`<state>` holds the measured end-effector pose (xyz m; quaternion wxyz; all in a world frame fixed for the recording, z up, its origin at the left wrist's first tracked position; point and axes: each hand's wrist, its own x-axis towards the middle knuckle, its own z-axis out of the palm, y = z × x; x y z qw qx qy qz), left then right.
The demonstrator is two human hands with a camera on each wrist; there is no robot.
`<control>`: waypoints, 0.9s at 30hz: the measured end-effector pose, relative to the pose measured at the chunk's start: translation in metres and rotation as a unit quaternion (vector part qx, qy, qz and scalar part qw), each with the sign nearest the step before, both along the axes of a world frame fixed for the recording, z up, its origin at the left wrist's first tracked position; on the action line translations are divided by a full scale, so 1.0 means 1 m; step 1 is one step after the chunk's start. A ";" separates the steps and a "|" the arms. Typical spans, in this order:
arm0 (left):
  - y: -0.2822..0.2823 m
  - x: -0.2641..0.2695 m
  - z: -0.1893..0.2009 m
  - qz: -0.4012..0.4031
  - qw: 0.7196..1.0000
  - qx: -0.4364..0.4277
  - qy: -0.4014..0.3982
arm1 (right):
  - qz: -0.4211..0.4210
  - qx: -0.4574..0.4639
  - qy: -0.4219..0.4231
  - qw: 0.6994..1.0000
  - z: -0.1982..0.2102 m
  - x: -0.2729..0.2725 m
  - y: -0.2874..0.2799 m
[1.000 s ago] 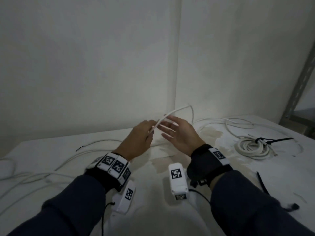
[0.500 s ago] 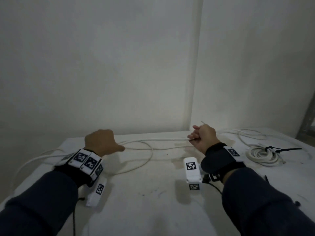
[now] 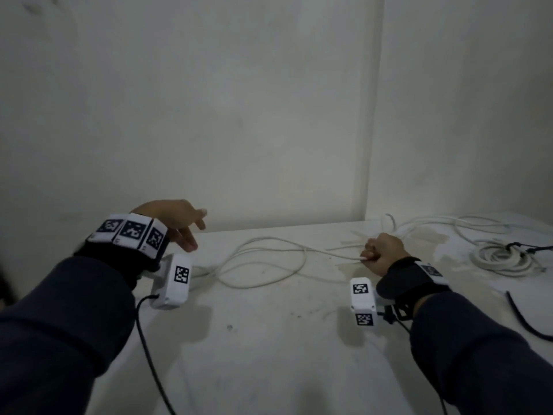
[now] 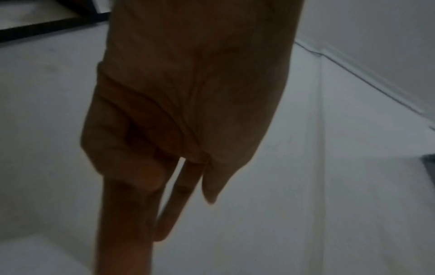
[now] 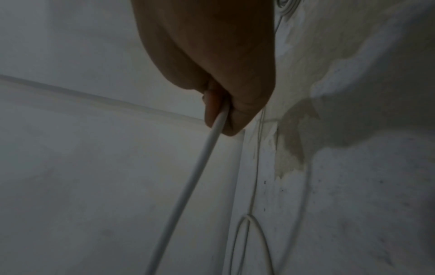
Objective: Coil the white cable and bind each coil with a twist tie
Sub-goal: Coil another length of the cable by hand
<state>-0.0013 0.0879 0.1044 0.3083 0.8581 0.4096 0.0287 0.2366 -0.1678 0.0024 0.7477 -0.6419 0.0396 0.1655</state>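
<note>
A long white cable (image 3: 263,259) lies in loose loops across the white table (image 3: 269,339) between my hands. My right hand (image 3: 378,254) is curled into a fist and grips a strand of it; in the right wrist view the cable (image 5: 188,186) runs out from between the fingers of that hand (image 5: 219,108). My left hand (image 3: 185,229) hovers above the table at the left with its fingers straight and relaxed, holding nothing; the left wrist view shows the same hand (image 4: 164,204) with its fingers extended and empty. A finished white coil (image 3: 505,259) bound with a black tie (image 3: 520,247) lies at the right.
Another loose white cable (image 3: 449,223) trails along the back right of the table. A black tie (image 3: 523,319) lies near the right edge. Plain walls close the table in behind and at the right.
My left hand has let go of the cable and risen with its fingers spread. The right hand has stayed closed on the cable and drawn it lower, near the table.
</note>
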 end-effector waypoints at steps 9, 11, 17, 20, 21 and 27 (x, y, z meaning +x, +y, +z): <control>0.043 -0.051 -0.120 -0.026 0.932 0.148 0.328 | 0.157 -0.394 -0.166 0.890 -0.027 0.006 0.022; 0.044 -0.060 -0.132 -0.010 0.949 0.147 0.279 | 0.188 -0.481 -0.201 0.832 -0.024 -0.004 0.034; 0.042 -0.056 -0.149 -0.012 0.982 0.088 0.168 | 0.331 -0.381 -0.307 0.807 -0.003 -0.079 0.071; 0.038 -0.045 -0.155 0.001 0.993 0.041 0.107 | 0.369 -0.326 -0.350 0.797 0.002 -0.107 0.098; 0.037 -0.043 -0.156 0.010 0.994 0.045 0.104 | 0.370 -0.336 -0.361 0.787 0.000 -0.111 0.107; 0.035 -0.046 -0.148 0.091 0.980 -0.128 -0.123 | 0.229 -0.285 -0.409 0.836 -0.012 -0.103 0.125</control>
